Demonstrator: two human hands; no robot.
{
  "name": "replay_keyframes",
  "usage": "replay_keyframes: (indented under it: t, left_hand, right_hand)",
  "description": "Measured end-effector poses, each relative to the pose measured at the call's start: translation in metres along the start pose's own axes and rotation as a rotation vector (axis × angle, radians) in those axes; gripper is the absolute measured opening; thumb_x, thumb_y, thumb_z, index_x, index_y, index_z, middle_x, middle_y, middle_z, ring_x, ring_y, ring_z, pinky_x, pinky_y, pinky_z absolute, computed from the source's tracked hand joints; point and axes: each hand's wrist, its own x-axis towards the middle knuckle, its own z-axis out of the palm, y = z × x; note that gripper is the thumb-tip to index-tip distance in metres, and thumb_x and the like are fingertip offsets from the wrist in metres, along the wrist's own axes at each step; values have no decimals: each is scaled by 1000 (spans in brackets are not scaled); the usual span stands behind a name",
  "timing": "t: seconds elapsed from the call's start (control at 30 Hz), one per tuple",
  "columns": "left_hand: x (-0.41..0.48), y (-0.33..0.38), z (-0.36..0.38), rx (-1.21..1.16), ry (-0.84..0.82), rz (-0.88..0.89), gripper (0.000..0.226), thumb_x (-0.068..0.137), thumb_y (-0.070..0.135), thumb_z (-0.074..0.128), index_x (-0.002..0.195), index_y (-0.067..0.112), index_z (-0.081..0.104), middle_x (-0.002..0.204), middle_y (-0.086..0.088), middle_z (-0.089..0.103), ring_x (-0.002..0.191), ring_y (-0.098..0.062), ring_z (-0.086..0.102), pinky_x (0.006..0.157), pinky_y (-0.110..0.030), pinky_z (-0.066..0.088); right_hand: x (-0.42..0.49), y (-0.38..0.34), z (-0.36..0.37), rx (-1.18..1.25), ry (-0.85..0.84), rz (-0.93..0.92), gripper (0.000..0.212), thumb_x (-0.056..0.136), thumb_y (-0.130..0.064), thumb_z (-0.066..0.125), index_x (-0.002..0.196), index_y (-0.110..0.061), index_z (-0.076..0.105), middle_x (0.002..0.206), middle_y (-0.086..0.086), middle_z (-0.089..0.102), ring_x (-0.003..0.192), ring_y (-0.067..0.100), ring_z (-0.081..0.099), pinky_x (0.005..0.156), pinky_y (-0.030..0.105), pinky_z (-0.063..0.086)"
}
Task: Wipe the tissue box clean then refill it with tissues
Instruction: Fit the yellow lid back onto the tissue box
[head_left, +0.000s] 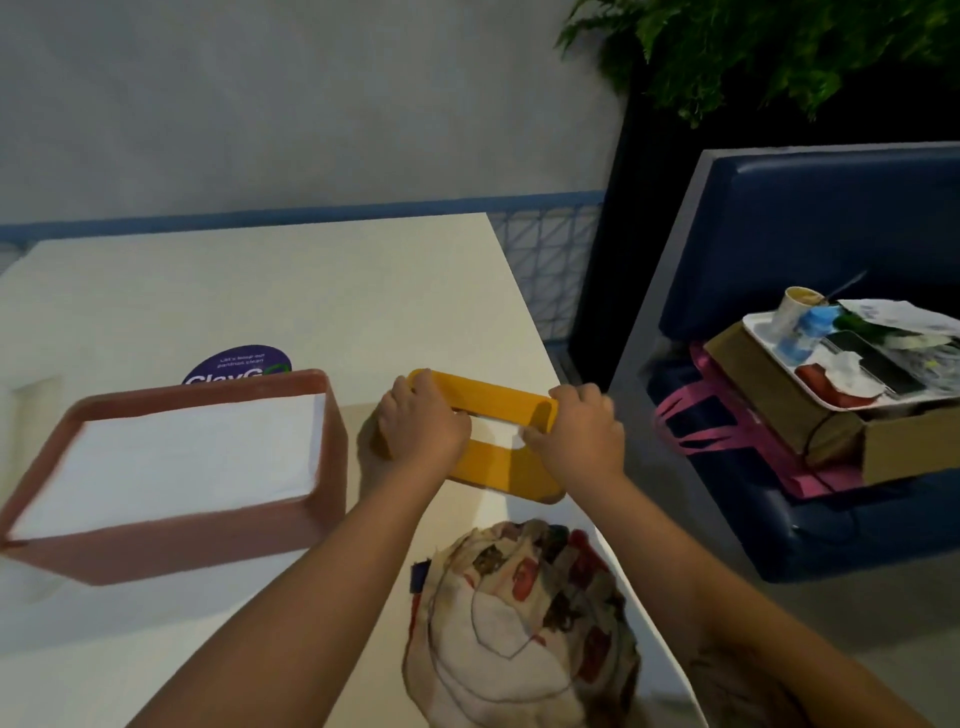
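A yellow tissue box lid (493, 462) with a long slot lies on the cream table (322, 296), right of centre. White tissue (496, 428) shows through the slot. My left hand (423, 418) grips the lid's left end. My right hand (576, 431) holds its right end, fingers curled at the slot over the tissue. To the left stands a brown open box (208, 540) filled with a white tissue stack (192, 457). A crumpled patterned cloth (519, 623) lies at the table's near right edge.
A purple round sticker (239, 364) is on the table behind the brown box. To the right, a blue bench seat (831, 223) holds a cardboard box (810, 421) with a tray of used dishes (852, 348) and a pink bag (727, 431). A plant (769, 47) hangs above.
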Motion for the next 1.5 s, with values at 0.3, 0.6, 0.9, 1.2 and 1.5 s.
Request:
replay_keyframes:
  t: [0.3,0.6,0.9,1.2,1.5]
  left_hand:
    - [5,2,-3,47,-16,-96,56,85,27,58,134,16,34,137,-15,39,126,-35,32,101,-44,32]
    - [0,25,-20,13,-60,-86,64,85,27,59,140,19,27,139,-15,38,125,-33,35,97,-41,36]
    - [-9,40,-96,-69,-6,38,66,86,37,60,141,20,27,141,-12,37,128,-32,34,97,-40,37]
    - [-24,-24,-198,-313,-3,20,62,89,32,60,142,21,30,145,-9,38,125,-34,44,97,-45,46]
    - [-31,-133,-263,-471,-33,-137,48,92,27,57,135,14,42,134,-12,52,100,-26,62,76,-31,48]
  right_hand:
    - [12,7,-2,29,-154,63,59,83,-52,59,122,-9,48,122,11,46,113,29,47,79,39,47]
    - [15,16,-19,95,-161,103,47,86,-43,58,116,-7,50,118,13,46,93,29,56,69,34,44]
    - [5,-20,-78,196,45,51,61,80,-42,68,126,-6,50,126,15,47,106,33,54,80,37,45]
    - [-28,-106,-91,177,82,-20,65,79,-47,68,129,-11,49,124,12,49,104,33,54,74,40,48]
    - [-58,-204,-80,-4,-60,-169,58,84,-45,63,131,-15,48,126,9,53,109,29,54,75,32,39]
